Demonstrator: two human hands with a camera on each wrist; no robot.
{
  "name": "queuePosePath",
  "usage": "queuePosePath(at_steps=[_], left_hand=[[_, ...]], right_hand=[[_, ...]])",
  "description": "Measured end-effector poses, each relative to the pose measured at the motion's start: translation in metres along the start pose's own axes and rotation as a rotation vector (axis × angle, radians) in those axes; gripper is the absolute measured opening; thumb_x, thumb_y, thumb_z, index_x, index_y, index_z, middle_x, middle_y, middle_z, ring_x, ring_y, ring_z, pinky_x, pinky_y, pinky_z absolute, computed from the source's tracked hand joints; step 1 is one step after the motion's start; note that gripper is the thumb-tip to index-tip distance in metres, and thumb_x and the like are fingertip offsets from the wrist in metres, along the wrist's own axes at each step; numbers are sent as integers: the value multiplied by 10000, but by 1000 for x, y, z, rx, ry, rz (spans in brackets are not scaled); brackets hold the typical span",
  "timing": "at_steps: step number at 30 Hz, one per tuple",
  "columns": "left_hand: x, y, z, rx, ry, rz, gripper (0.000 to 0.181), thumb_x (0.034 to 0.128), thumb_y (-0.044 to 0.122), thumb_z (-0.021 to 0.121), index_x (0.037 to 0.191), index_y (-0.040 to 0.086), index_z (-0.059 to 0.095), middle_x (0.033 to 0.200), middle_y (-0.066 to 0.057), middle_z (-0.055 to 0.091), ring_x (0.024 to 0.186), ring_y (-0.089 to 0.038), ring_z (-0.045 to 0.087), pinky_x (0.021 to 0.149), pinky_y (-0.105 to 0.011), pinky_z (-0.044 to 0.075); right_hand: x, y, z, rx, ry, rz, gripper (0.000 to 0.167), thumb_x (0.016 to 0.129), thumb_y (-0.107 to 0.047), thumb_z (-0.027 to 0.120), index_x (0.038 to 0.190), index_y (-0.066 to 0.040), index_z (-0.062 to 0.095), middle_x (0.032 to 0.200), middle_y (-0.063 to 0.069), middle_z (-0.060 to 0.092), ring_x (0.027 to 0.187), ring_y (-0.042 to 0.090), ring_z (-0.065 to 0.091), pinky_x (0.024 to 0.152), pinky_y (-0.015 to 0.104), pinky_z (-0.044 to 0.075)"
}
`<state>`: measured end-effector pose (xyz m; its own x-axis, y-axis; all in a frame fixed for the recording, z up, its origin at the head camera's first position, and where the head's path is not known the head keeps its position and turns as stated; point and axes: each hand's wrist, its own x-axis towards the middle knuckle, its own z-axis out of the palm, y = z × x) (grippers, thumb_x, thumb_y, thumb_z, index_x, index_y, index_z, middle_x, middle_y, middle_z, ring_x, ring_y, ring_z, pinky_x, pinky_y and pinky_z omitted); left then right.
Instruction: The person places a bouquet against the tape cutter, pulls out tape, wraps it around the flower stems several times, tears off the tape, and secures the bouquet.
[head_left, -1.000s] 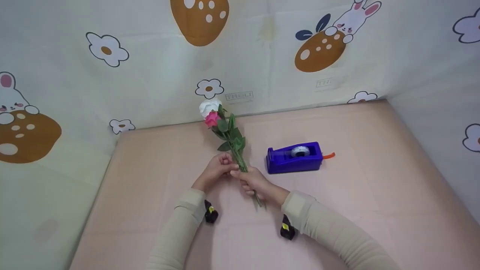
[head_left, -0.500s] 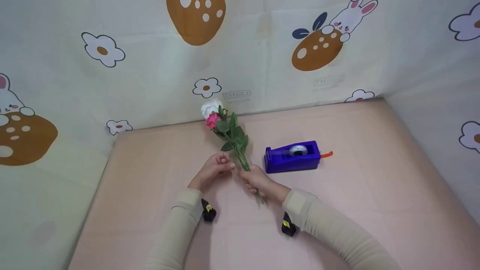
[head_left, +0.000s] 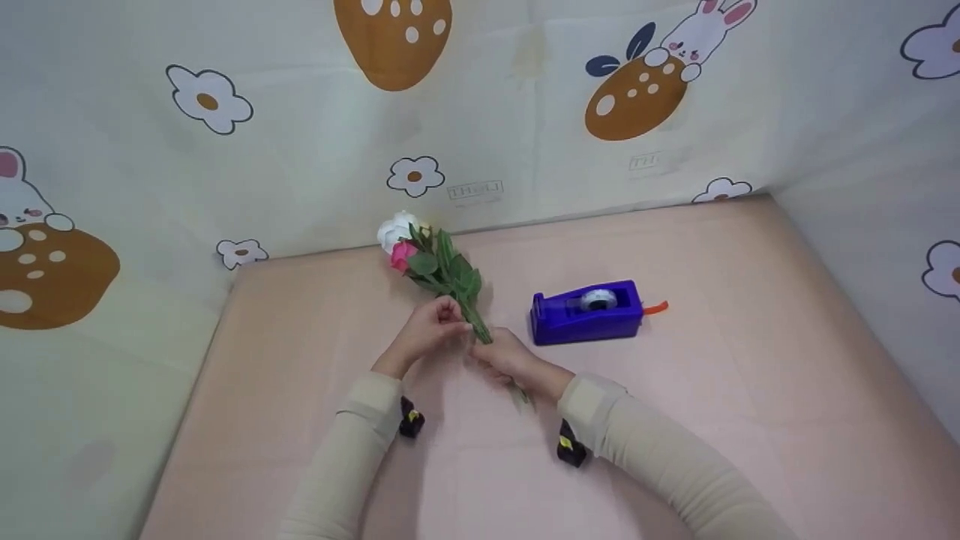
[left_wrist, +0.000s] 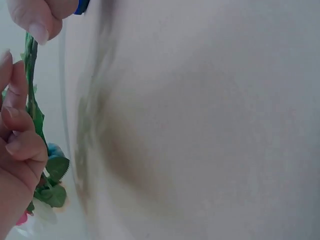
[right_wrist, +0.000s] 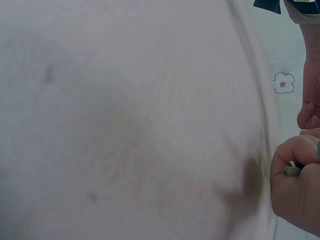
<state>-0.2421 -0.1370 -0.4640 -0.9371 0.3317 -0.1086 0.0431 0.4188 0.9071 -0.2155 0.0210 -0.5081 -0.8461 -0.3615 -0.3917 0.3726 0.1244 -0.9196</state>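
In the head view a bunch of artificial roses, with a white bloom, a pink bloom and green leaves, slants up and leftward. My right hand grips its gathered stems low down, with the cut ends poking out below the fist; the right wrist view shows a green stem end in the curled fingers. Beside the stems, just above the right hand, is my left hand, fingers bent and thumb tip at the stems. In the left wrist view its fingertips are close together; anything thin between them cannot be made out.
A blue tape dispenser with a roll of tape and an orange strip stands on the pink tabletop, right of the bouquet. A printed cloth wall rises behind the table.
The bouquet's blooms have swung left and a little down. My left hand drew slightly away from the stems, then came back against them. My right hand keeps its grip.
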Motion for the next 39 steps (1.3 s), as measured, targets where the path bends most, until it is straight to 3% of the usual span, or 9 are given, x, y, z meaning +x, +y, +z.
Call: queuePosePath(at_steps=[6, 12, 15, 19, 26, 30, 32, 36, 39], left_hand=[[11, -13, 2, 79, 77, -1, 185, 787, 35, 692, 783, 21, 507, 708, 8, 486, 679, -112, 456, 610, -214, 391], [13, -17, 8, 48, 217, 19, 216, 749, 18, 721, 711, 45, 509, 671, -23, 546, 643, -113, 495, 588, -212, 413], [12, -19, 13, 18, 302, 29, 198, 735, 21, 734, 719, 19, 537, 690, -72, 606, 647, -122, 543, 593, -211, 439], [10, -24, 18, 29, 364, 14, 178, 748, 74, 737, 736, 6, 573, 688, -49, 593, 650, -114, 525, 592, -202, 430], [2, -24, 22, 104, 316, -108, 357, 820, 219, 685, 559, 17, 549, 536, 25, 449, 548, -93, 369, 505, -209, 301], [-3, -12, 24, 79, 282, -149, 211, 837, 156, 656, 757, -36, 693, 668, -28, 615, 614, -101, 441, 550, -210, 365], [-3, -6, 25, 30, 252, -189, 184, 850, 129, 635, 827, -42, 698, 717, -20, 630, 658, -102, 467, 589, -216, 391], [-2, 3, 28, -162, 188, -351, 220, 870, 188, 616, 808, -13, 681, 652, 18, 567, 622, -107, 454, 594, -239, 365], [0, 7, 32, -274, 188, -425, 244, 882, 245, 603, 761, 39, 653, 601, 30, 529, 555, -94, 432, 559, -237, 343]], right_hand=[[-1, -4, 0, 2, -5, -20, 199, 831, -61, 508, 1026, -21, 518, 478, -64, 314, 368, 54, 221, 347, 213, 183], [-5, -11, 2, 36, -19, -19, 48, 848, -48, 506, 894, -38, 499, 462, -63, 306, 358, 36, 214, 338, 192, 172], [-5, -11, 2, 26, -16, -35, 86, 848, -45, 507, 933, -37, 498, 467, -62, 313, 354, 36, 226, 334, 192, 176], [-1, -7, 1, 28, -11, -41, 336, 847, -47, 504, 1177, 10, 475, 470, -63, 317, 348, 33, 235, 330, 188, 180], [-4, -2, 5, 53, 7, -58, 334, 844, -43, 475, 1174, 11, 472, 476, -63, 327, 352, 30, 241, 329, 185, 184], [-6, 1, 6, 33, 24, -73, 399, 832, -26, 461, 1230, -18, 480, 474, -67, 325, 354, 32, 245, 331, 187, 194], [-6, 2, 6, 10, 42, -85, 413, 826, -20, 469, 1238, -26, 488, 465, -70, 316, 349, 32, 247, 329, 187, 197], [-5, 2, 7, -49, 82, -135, 360, 831, -20, 475, 1186, 13, 525, 481, -65, 327, 355, 33, 259, 340, 185, 214], [-2, 2, 10, -83, 125, -212, 357, 842, -18, 488, 1190, 42, 543, 615, -7, 512, 435, 32, 360, 409, 177, 297]])
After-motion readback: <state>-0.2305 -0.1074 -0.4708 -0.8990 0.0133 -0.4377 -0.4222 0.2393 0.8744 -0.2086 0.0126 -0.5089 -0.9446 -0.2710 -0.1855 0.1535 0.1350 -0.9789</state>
